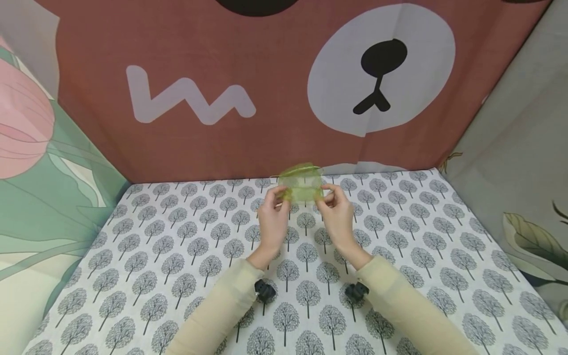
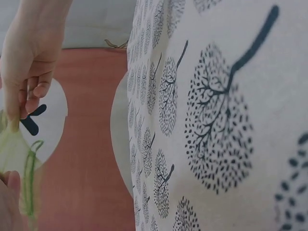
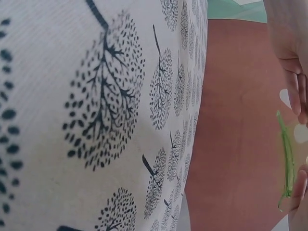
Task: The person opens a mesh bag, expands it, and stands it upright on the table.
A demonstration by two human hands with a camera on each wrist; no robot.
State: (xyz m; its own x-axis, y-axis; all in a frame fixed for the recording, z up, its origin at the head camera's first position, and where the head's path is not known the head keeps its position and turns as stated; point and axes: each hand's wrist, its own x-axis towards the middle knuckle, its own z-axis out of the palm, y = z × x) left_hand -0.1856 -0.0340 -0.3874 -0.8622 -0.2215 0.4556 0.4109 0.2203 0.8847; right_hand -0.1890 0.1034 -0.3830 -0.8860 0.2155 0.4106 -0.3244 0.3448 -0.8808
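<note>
A sheer yellow-green drawstring pouch (image 1: 301, 182) is stretched between my two hands above the patterned cloth, near its far edge. My left hand (image 1: 272, 219) pinches the near left corner between thumb and fingers. Opposite it, my right hand (image 1: 339, 214) pinches the near right corner the same way. Thin cord stands out at both sides of the pouch's far end. In the left wrist view the thin fabric (image 2: 12, 149) spans the gap between the hands, with a darker green band beside it. The right wrist view shows a green gathered edge (image 3: 288, 159) close to the fingers.
A white cloth (image 1: 213, 268) printed with grey trees covers the table. Behind it hangs a reddish-brown curtain (image 1: 199, 148) with a bear face. Leaf-and-flower fabric (image 1: 26, 207) stands on the left, and a grey curtain (image 1: 510, 162) on the right. Both wrists carry small black cameras (image 1: 265, 291).
</note>
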